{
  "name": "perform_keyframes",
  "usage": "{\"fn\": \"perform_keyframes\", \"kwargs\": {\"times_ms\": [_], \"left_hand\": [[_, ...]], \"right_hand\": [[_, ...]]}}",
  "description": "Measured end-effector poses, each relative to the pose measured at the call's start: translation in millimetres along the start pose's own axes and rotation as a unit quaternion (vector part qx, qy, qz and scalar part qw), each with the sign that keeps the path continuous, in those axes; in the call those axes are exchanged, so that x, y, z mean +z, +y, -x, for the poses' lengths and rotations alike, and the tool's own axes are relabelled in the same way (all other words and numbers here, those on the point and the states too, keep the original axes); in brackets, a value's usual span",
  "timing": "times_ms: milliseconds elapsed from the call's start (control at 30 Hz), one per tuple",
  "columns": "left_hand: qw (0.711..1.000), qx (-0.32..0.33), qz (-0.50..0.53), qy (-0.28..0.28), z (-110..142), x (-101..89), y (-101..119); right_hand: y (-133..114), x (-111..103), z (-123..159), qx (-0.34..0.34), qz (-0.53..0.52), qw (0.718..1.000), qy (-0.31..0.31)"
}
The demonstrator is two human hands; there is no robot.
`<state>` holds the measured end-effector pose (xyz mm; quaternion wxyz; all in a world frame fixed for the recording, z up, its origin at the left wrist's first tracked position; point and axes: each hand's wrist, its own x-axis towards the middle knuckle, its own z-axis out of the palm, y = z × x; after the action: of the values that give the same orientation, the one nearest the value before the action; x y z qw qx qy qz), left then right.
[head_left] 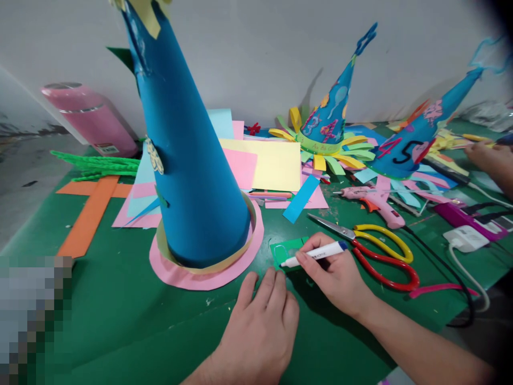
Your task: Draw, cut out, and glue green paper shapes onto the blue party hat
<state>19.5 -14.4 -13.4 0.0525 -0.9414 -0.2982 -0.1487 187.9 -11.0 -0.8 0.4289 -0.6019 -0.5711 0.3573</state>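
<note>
My right hand (336,272) pinches a white marker (320,252) with a dark blue end, its tip down on a small green piece of paper (287,248). A pale rounded outline shows on that paper. My left hand (264,315) lies flat on the table, fingers stretched out, the fingertips at the paper's near edge. Left of the paper stands a tall blue paper cone hat (196,176) with a pink and yellow brim (204,280). Scissors (360,240) with one yellow and one red handle lie just beyond my right hand.
A pink glue gun (377,200) and a white plug adapter (467,238) with cords lie at right. Two decorated blue cone hats (332,109) stand behind. Coloured paper sheets (276,166), orange strips (90,219), green pipe cleaners (96,164) and a pink bottle (90,117) are around. Another person's hand (491,160) is far right.
</note>
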Motion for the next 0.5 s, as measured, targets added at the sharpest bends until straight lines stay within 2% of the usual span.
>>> {"fn": "perform_keyframes", "kwargs": {"times_ms": [500], "left_hand": [[1.000, 0.007, -0.005, -0.012, -1.0, -4.1, -1.5]], "right_hand": [[-0.4, -1.0, 0.0, 0.012, 0.023, 0.999, 0.028]]}}
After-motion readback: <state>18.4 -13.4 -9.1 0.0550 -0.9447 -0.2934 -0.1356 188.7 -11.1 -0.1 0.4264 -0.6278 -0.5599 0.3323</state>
